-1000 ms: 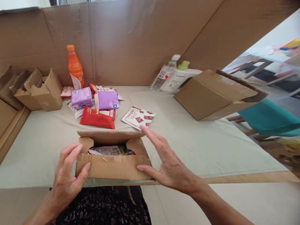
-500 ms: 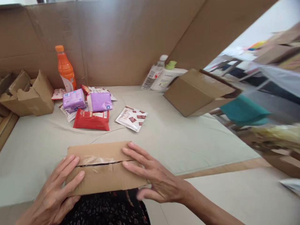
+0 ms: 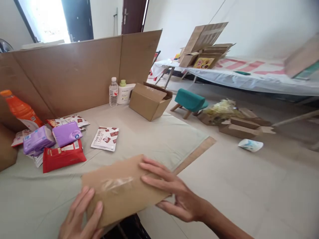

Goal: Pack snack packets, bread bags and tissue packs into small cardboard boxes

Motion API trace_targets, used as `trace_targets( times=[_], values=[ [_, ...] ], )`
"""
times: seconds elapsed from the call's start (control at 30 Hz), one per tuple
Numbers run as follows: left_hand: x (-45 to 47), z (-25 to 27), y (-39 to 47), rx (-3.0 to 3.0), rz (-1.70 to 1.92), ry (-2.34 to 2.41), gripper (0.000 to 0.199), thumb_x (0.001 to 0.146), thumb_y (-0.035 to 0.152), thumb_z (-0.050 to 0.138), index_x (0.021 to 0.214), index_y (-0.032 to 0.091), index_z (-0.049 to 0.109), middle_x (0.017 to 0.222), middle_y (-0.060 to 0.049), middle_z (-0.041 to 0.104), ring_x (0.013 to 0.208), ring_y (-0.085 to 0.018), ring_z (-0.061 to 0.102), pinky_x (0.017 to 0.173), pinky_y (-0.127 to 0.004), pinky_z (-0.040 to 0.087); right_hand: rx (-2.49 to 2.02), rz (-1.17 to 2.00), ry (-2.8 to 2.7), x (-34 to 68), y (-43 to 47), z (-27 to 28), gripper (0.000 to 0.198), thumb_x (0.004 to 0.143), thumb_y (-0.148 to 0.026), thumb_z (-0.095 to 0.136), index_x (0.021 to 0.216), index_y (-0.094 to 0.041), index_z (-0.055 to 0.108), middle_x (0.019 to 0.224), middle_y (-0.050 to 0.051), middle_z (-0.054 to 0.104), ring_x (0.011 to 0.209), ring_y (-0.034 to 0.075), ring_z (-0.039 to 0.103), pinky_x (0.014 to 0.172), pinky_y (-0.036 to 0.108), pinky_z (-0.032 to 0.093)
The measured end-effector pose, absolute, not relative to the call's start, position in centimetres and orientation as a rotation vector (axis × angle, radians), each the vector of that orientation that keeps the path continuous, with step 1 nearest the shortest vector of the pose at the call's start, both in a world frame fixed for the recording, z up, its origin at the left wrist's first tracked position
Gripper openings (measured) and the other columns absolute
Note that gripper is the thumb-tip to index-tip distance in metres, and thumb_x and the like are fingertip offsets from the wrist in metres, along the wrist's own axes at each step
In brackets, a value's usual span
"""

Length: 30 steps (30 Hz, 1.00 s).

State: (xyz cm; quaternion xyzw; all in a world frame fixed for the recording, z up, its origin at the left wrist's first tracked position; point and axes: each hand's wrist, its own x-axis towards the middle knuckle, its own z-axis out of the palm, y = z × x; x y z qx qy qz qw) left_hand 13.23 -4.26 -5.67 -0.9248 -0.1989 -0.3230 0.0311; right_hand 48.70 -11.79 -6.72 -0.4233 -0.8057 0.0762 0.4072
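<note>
A closed cardboard box (image 3: 124, 192) with clear tape over its top seam is held between my two hands at the table's near edge. My left hand (image 3: 83, 214) grips its left end, fingers on top and thumb low at the front. On the right end, my right hand (image 3: 171, 191) lays its fingers over the top, with the thumb under the near edge. Beyond the box lies a white Super Meal sachet (image 3: 105, 138). To the left are a red packet (image 3: 64, 156), two purple tissue packs (image 3: 67, 133) and more sachets (image 3: 72, 121).
An orange bottle (image 3: 22, 111) leans at the far left. A water bottle (image 3: 114, 92), a white lotion bottle (image 3: 124, 93) and an open carton (image 3: 151, 101) stand along the cardboard screen (image 3: 82, 73). Off the table are a teal stool (image 3: 190, 99) and floor cartons (image 3: 240, 127).
The view has swung right, bringing the floor and far table into sight. The box is turned and tilted in my hands, and the dark gap along its seam no longer shows.
</note>
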Motion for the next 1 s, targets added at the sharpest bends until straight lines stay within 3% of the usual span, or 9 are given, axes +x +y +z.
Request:
trace_targets(
  times=[0.1,0.27,0.37,0.5,0.63,0.77,0.87,1.0],
  values=[
    [23.2,-3.9,-0.4,-3.044,-0.943,-0.331,0.040,0.093,0.009,0.054,0.133,0.014,0.059,0.142,-0.022,0.058,0.144,-0.033,0.048,0.108,-0.047,0.055,-1.357,-0.021,-1.875,54.5,-15.1,-7.5,0.059,0.097,-0.027,0.059,0.155,-0.029,0.047,0.160,0.011,0.046,0.151,0.033,0.036,0.119,0.052,0.041],
    [41.2,-2.2,6.0,-3.114,-0.467,-0.015,0.026,0.098,0.017,0.053,0.122,0.014,0.062,0.139,-0.018,0.060,0.137,-0.031,0.053,0.110,-0.043,0.051,-1.675,-0.300,-1.484,63.6,-16.9,-9.3,0.049,0.097,-0.034,0.062,0.146,-0.036,0.057,0.153,0.006,0.055,0.145,0.030,0.047,0.122,0.051,0.038],
    [50.6,-1.6,8.5,-3.094,-0.373,0.036,0.027,0.096,0.011,0.053,0.121,0.015,0.064,0.134,-0.014,0.064,0.130,-0.026,0.057,0.113,-0.040,0.047,-1.825,-0.442,-1.239,67.9,-15.8,-10.2,0.042,0.096,-0.046,0.061,0.134,-0.031,0.067,0.145,0.009,0.061,0.140,0.030,0.053,0.120,0.050,0.040],
    [58.3,-1.3,10.3,-3.051,-0.326,-0.004,0.027,0.097,0.012,0.057,0.123,0.015,0.064,0.133,-0.011,0.064,0.130,-0.026,0.057,0.111,-0.045,0.047,-1.968,-0.622,-1.073,71.6,-12.9,-10.9,0.050,0.092,-0.057,0.055,0.122,-0.021,0.071,0.133,0.016,0.067,0.131,0.033,0.058,0.114,0.052,0.044],
    [61.4,-1.3,10.9,-3.017,-0.324,-0.076,0.031,0.101,0.034,0.061,0.125,0.014,0.063,0.130,-0.010,0.064,0.119,-0.027,0.063,0.100,-0.050,0.054,-2.076,-0.762,-1.041,73.0,-10.5,-11.3,0.049,0.094,-0.054,0.051,0.119,-0.018,0.071,0.127,0.018,0.068,0.124,0.034,0.060,0.110,0.052,0.045],
    [61.8,-1.4,10.7,-3.025,-0.336,-0.133,0.031,0.103,0.035,0.058,0.126,0.015,0.063,0.130,-0.010,0.064,0.117,-0.026,0.064,0.099,-0.049,0.055,-2.076,-0.850,-1.125,73.0,-10.4,-11.4,0.051,0.097,-0.055,0.048,0.119,-0.015,0.071,0.125,0.020,0.069,0.120,0.034,0.060,0.106,0.050,0.047],
    [59.7,-2.0,10.1,-3.055,-0.385,-0.176,0.033,0.100,0.021,0.059,0.132,0.013,0.060,0.141,-0.015,0.058,0.131,-0.029,0.056,0.107,-0.050,0.050,-2.106,-0.852,-1.166,73.0,-10.6,-11.2,0.052,0.097,-0.056,0.046,0.119,-0.015,0.071,0.126,0.019,0.068,0.118,0.034,0.061,0.102,0.049,0.048],
    [52.1,-4.4,7.9,-3.120,-0.405,-0.159,0.051,0.088,0.004,0.056,0.139,0.004,0.054,0.152,-0.027,0.047,0.147,-0.034,0.041,0.116,-0.047,0.042,-2.105,-0.870,-1.215,73.8,-10.1,-11.6,0.058,0.095,-0.059,0.041,0.116,-0.014,0.072,0.121,0.021,0.070,0.112,0.035,0.063,0.099,0.050,0.049]
  ],
)
